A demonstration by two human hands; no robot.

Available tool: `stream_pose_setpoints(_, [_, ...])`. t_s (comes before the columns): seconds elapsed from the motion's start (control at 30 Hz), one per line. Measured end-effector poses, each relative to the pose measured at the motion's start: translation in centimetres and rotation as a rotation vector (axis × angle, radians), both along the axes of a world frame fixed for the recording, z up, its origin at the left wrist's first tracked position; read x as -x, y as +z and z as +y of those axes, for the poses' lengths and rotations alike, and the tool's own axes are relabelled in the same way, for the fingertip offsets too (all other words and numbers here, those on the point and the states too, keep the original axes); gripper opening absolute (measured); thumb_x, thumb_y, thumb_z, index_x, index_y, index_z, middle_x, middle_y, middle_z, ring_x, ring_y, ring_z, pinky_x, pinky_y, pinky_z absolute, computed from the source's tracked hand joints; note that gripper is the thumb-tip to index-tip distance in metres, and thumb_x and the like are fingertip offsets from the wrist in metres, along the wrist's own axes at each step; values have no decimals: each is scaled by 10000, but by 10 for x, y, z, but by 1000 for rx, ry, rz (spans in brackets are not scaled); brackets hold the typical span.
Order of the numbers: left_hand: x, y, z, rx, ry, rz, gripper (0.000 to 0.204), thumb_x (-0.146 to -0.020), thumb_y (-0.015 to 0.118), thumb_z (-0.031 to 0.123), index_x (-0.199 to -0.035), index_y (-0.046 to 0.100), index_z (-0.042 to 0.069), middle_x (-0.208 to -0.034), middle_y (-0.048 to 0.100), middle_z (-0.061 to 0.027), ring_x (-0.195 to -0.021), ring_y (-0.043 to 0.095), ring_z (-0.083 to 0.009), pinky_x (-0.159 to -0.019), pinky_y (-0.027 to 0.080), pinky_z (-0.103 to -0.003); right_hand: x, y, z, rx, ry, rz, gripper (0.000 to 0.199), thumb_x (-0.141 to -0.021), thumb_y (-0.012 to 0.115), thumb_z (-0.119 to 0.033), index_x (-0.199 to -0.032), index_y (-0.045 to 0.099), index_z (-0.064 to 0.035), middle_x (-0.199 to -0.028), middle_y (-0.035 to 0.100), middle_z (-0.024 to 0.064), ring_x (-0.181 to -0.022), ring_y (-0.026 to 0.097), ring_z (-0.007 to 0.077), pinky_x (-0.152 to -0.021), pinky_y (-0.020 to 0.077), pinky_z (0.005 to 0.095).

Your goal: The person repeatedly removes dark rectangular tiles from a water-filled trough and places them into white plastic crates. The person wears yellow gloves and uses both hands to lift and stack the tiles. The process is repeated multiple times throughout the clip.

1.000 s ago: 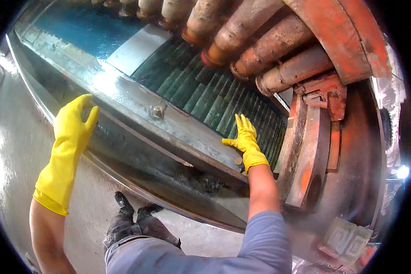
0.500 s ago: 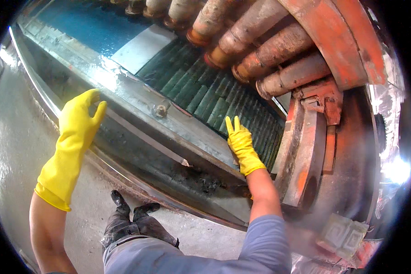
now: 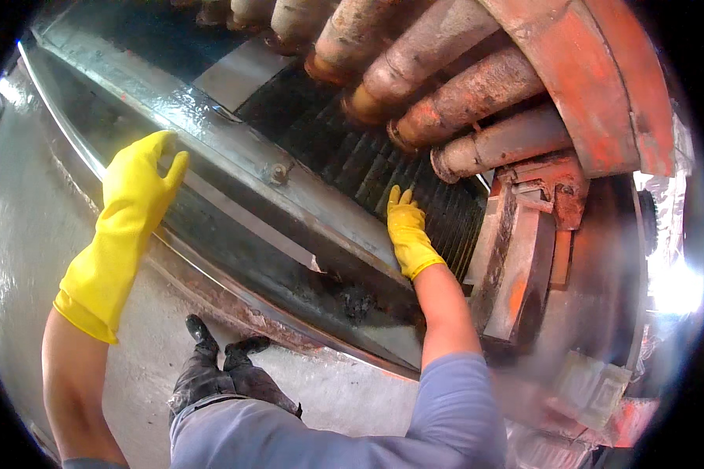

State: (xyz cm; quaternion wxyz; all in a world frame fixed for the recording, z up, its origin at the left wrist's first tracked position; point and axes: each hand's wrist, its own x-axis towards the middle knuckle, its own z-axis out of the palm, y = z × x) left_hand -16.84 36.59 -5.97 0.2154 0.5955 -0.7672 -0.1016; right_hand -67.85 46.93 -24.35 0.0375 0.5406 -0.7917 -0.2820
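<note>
Both of my hands wear long yellow rubber gloves. My left hand [image 3: 139, 178] is over the long metal trough, its fingers curved and the thumb apart, with nothing visible between them. Farther right, my right hand [image 3: 408, 228] is at the near edge of a dark slatted surface [image 3: 352, 164], fingers stretched out and empty; whether it presses on the slats I cannot tell. Between the hands runs a wet grey metal ledge [image 3: 235, 148] with a round bolt [image 3: 276, 173] on it. A flat pale sheet [image 3: 242, 76] lies on the far part of the slatted bed.
A row of rusty, thick cylinders [image 3: 477, 94] hangs over the slats, beside a curved orange-red housing [image 3: 579, 78]. A heavy metal bracket [image 3: 516, 266] stands right of my right hand. The trough's curved outer rim [image 3: 235, 301] passes before my boots on wet concrete floor [image 3: 31, 258].
My right hand has shifted slightly; two fingers were raised apart, and now its fingers lie closer together. The slats look darker than before. My left hand keeps nearly the same pose.
</note>
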Motion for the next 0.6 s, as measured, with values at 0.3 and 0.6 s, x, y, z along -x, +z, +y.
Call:
stream_pose_setpoints(0.3, [-1, -12, -15, 78, -19, 8, 396, -949, 715, 300, -1250, 712, 43, -1170, 761, -154, -1111, 715, -338, -969, 544, -399, -1, 13, -11, -77, -108, -66, 680, -1054, 474, -134, -1677, 202, -151, -1697, 266, 245, -1387, 533, 404, -1040, 509, 566])
stream_pose_setpoints(0.6, [12, -5, -29, 46, -21, 10, 403, -942, 722, 301, -1267, 708, 63, -1163, 764, -142, -1111, 712, -333, -969, 545, -404, 3, 30, -18, -104, -95, -100, 763, -1010, 535, -83, -1680, 175, -144, -1710, 247, 232, -1441, 485, 415, -1123, 463, 529])
